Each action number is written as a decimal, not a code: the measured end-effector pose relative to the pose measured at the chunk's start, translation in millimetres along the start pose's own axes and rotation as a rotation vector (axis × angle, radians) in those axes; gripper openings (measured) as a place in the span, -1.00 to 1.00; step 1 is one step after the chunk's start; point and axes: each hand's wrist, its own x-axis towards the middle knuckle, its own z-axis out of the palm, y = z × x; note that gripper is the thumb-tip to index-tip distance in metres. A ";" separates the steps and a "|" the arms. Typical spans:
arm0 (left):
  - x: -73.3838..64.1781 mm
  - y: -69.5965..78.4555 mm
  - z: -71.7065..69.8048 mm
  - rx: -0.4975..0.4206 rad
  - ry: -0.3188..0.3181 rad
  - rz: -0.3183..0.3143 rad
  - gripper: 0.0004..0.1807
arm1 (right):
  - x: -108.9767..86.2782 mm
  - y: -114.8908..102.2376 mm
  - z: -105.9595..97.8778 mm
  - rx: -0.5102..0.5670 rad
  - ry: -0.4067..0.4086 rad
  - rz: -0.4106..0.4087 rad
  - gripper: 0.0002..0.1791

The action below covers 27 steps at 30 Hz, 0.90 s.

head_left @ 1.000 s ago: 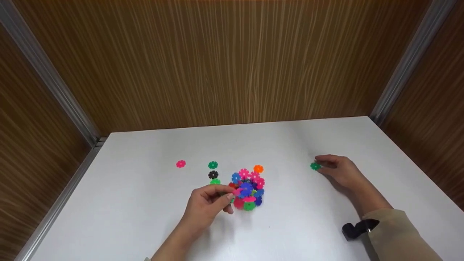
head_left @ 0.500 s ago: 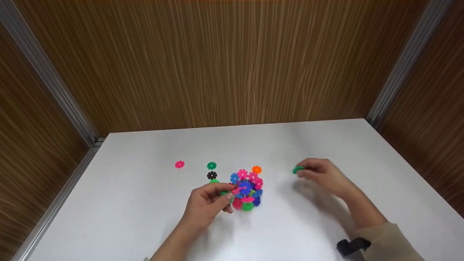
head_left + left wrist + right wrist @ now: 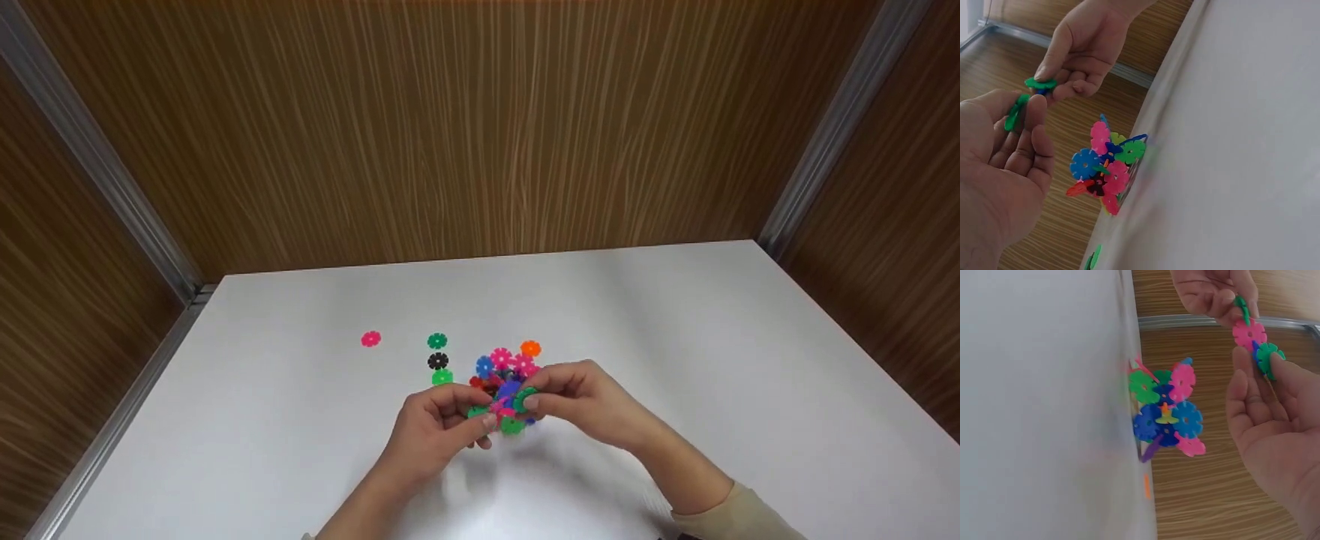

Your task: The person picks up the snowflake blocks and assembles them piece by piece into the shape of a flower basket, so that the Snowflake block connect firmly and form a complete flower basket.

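Observation:
My left hand (image 3: 435,431) pinches a green slotted building disc (image 3: 1243,309). Joined to that is a pink disc (image 3: 1249,333), and a blue disc (image 3: 1255,349) stands edge-on beyond it. Opposite, my right hand (image 3: 592,405) pinches another green disc (image 3: 523,400) between thumb and fingers, right against the blue one. Whether those two are slotted together I cannot tell. Both hands are raised above the table, in front of a heap of colourful discs (image 3: 501,358) that they partly cover in the head view.
Left of the heap, a dark green disc (image 3: 437,341), a black disc (image 3: 438,361) and a bright green disc (image 3: 442,376) lie in a column. A pink disc (image 3: 371,339) lies farther left. An orange disc (image 3: 531,348) is behind the heap. Wood-grain panels (image 3: 480,127) enclose the white table (image 3: 675,315).
My right hand has carried its green disc leftward from the table's right side to the discs in my left hand. The left hand has hardly moved.

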 end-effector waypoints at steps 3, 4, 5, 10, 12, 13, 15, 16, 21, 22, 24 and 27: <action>0.1 -1.0 -0.2 0.005 -0.022 -0.027 -0.73 | -0.1 4.7 4.8 0.040 -0.036 -0.028 -0.81; 0.1 -1.2 -0.1 0.011 -0.028 -0.034 -0.72 | -0.2 5.4 6.2 0.052 -0.055 -0.034 -0.82; 0.0 -1.5 -0.1 0.021 -0.037 -0.038 -0.71 | -0.2 5.6 7.4 0.060 -0.073 -0.037 -0.82; 0.2 -3.7 -0.4 0.072 -0.088 -0.029 -0.75 | 0.4 4.0 12.5 0.087 -0.146 -0.049 -0.83; 0.2 -5.1 -1.1 0.079 -0.088 -0.026 -0.77 | 0.6 4.2 13.0 0.095 -0.139 -0.045 -0.82; 0.3 -5.1 -1.2 0.081 -0.083 -0.025 -0.78 | 0.5 4.0 12.6 0.093 -0.121 -0.043 -0.81; 0.4 -5.2 -1.4 0.083 -0.063 -0.022 -0.79 | 0.0 4.4 11.2 0.079 -0.066 -0.038 -0.81; 0.5 -5.5 -1.5 0.085 -0.050 -0.019 -0.79 | -0.4 4.8 10.5 0.070 -0.036 -0.037 -0.81; 0.7 -6.2 -1.6 0.079 -0.005 -0.026 -0.80 | -0.4 7.4 10.6 -0.022 0.089 -0.035 -0.81; 0.7 -6.2 -1.4 0.075 0.001 -0.028 -0.80 | -0.1 7.6 11.5 -0.042 0.102 -0.037 -0.81; 0.8 -6.1 -1.1 0.067 0.007 -0.031 -0.79 | 0.4 7.7 13.3 -0.079 0.132 -0.035 -0.82; 0.9 -6.1 -0.8 0.050 0.012 -0.033 -0.78 | 1.3 7.7 15.5 -0.104 0.153 -0.053 -0.83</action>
